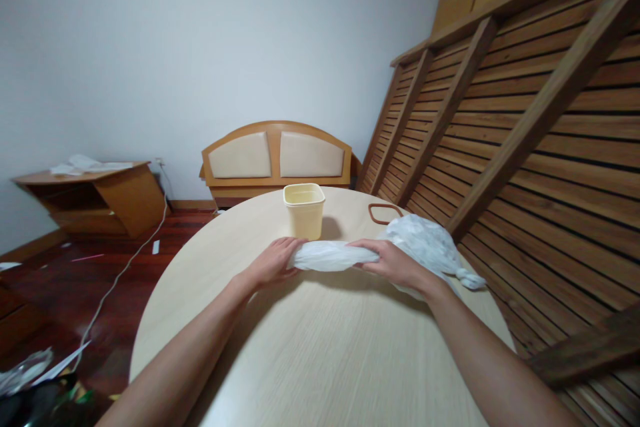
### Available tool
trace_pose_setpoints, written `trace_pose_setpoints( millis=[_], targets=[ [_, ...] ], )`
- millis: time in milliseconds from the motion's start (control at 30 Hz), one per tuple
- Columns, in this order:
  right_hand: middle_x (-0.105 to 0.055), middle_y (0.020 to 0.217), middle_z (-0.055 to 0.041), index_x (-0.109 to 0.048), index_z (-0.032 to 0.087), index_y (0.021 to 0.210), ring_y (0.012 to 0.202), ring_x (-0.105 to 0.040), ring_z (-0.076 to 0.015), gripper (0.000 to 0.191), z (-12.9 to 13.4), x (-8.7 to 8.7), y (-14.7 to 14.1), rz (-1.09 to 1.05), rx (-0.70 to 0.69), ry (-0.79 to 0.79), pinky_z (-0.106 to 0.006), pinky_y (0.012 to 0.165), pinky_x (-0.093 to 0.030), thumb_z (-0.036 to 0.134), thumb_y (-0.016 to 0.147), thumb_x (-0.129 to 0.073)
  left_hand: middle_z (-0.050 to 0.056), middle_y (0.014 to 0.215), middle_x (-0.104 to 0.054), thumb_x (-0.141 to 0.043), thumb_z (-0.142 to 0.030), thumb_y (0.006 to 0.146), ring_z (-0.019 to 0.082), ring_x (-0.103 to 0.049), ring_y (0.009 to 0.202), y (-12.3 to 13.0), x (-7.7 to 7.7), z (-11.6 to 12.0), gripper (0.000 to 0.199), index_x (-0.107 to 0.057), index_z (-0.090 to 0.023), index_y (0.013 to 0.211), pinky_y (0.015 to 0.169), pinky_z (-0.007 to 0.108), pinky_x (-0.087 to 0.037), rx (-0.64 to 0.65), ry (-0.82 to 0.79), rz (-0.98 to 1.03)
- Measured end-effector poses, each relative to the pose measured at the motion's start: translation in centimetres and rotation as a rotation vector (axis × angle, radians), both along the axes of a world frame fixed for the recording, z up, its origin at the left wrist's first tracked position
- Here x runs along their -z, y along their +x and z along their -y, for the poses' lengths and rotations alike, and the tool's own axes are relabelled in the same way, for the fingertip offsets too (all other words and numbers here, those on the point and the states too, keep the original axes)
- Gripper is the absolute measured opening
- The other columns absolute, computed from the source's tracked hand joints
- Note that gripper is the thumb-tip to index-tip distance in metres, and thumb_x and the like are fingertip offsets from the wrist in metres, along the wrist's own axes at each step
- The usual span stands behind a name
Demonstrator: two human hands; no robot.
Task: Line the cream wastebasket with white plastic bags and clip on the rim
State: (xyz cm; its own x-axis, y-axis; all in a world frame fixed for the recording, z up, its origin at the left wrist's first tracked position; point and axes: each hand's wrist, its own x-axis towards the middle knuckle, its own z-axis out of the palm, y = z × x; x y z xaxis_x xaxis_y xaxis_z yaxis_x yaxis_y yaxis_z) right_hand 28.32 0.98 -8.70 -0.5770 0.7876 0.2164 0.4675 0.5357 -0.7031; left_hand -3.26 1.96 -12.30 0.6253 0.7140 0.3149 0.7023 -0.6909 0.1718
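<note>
A white plastic bag (327, 256), gathered into a long roll, stretches between my two hands just above the round table. My left hand (278, 260) is closed around its left end. My right hand (383, 261) grips the other end, thumb and fingers pressed on the plastic. Right behind the roll stands a pale yellow square bin (305, 213), upright with its top uncovered. Beyond my right hand lies a heap of crumpled white plastic bags (425, 243), partly hidden by my forearm. A brown rounded-square ring (385, 214) rests flat at the table's far right.
The round light-wood table (350, 347) fills the space in front of me. A slatted wooden frame (500, 127) leans along the right side. A headboard (277, 153) stands against the wall. To the left are a low cabinet (117, 200) and a white cable (125, 267) on the floor.
</note>
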Motion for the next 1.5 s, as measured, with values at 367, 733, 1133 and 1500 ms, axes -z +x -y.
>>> trace_pose_setpoints(
  millis=[367,733,1133,1500],
  targets=[
    [-0.073,0.104,-0.007,-0.071,0.018,0.111,0.087,-0.068,-0.0215,0.035,-0.8,-4.7,1.1,-0.16,0.219,0.186,-0.032,0.077,-0.053,0.037,0.081,-0.067,0.015,0.16,-0.027,-0.043,-0.038,0.098,0.029,-0.026,0.149,1.1,-4.9,-2.7,0.049,-0.042,-0.02,0.144,0.121,0.052,-0.027,-0.341,0.265,0.409],
    [-0.075,0.094,-0.0064,-0.072,0.016,0.103,0.079,-0.066,-0.0188,0.029,-2.2,-11.5,-0.3,-0.287,0.38,0.355,-0.032,0.075,-0.054,0.034,0.082,-0.065,0.012,0.12,-0.069,-0.05,-0.037,0.096,0.029,-0.063,0.119,0.2,-4.1,-5.9,0.022,-0.06,-0.021,0.108,0.097,0.045,-0.051,-0.362,0.067,0.513],
    [-0.075,0.088,-0.0048,-0.073,0.018,0.097,0.075,-0.067,-0.0193,0.023,-2.0,-10.8,-1.0,-0.176,0.447,0.43,-0.03,0.07,-0.051,0.033,0.082,-0.065,0.012,0.125,-0.069,-0.06,-0.044,0.09,0.032,-0.053,0.132,1.2,-6.8,-3.2,0.025,-0.071,-0.022,0.093,0.089,0.038,-0.056,-0.163,-0.066,0.405],
    [-0.076,0.089,-0.0051,-0.074,0.023,0.101,0.08,-0.07,-0.0216,0.021,-0.6,-10.6,-2.6,0.083,0.508,0.5,-0.028,0.068,-0.047,0.031,0.085,-0.062,0.011,0.127,-0.069,-0.063,-0.034,0.09,0.03,-0.059,0.126,3.6,-8.5,0.2,0.016,-0.073,-0.022,0.093,0.091,0.036,-0.053,-0.074,-0.049,0.284]
  ],
)
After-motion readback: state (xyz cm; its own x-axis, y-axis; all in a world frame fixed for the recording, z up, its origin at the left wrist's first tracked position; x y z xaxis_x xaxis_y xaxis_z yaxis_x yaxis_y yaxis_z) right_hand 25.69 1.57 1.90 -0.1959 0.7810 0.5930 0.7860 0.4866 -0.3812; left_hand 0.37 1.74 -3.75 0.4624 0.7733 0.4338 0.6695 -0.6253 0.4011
